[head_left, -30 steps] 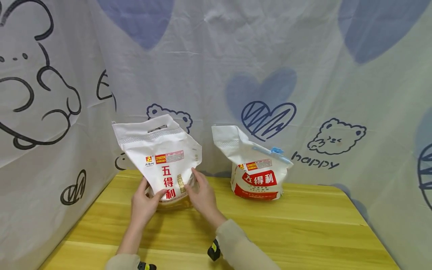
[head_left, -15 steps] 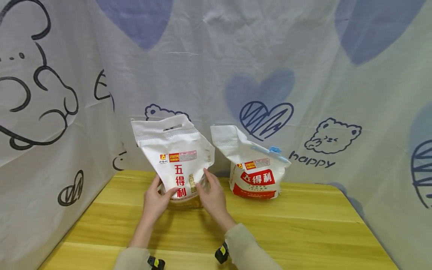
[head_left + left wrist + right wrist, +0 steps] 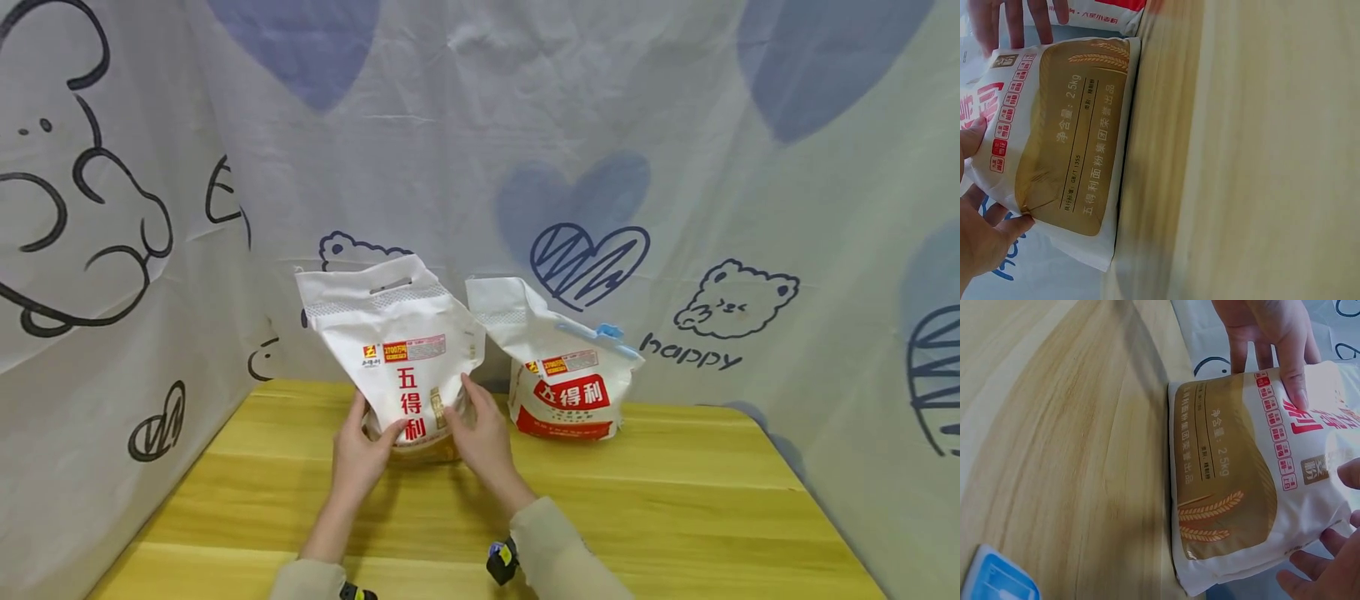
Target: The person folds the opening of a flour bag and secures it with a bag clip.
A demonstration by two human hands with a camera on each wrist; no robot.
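A white flour bag [image 3: 431, 321] with red lettering and a cut-out handle stands on the table, its top leaning back to the left. My left hand [image 3: 362, 454] grips its left side, thumb on the front. On the opposite side my right hand [image 3: 486, 437] holds it the same way. Both wrist views show the bag's brown lower panel [image 3: 1075, 137] close to the tabletop. Right beside it sits a second flour bag [image 3: 573, 408], red and white, its folded top closed by a blue clip [image 3: 610, 331]. Most of my fingers are hidden behind the first bag in the head view.
The wooden table [image 3: 675, 500] reaches back to a printed cloth [image 3: 450, 167] behind the bags. Another cloth wall [image 3: 82, 400] runs along the left side. A blue-and-white object [image 3: 1000, 578] shows at the lower left of the right wrist view.
Both hands have moved the lettered flour bag to the right, narrowing the gap to the second bag. The second bag stays in place, and the view has shifted slightly.
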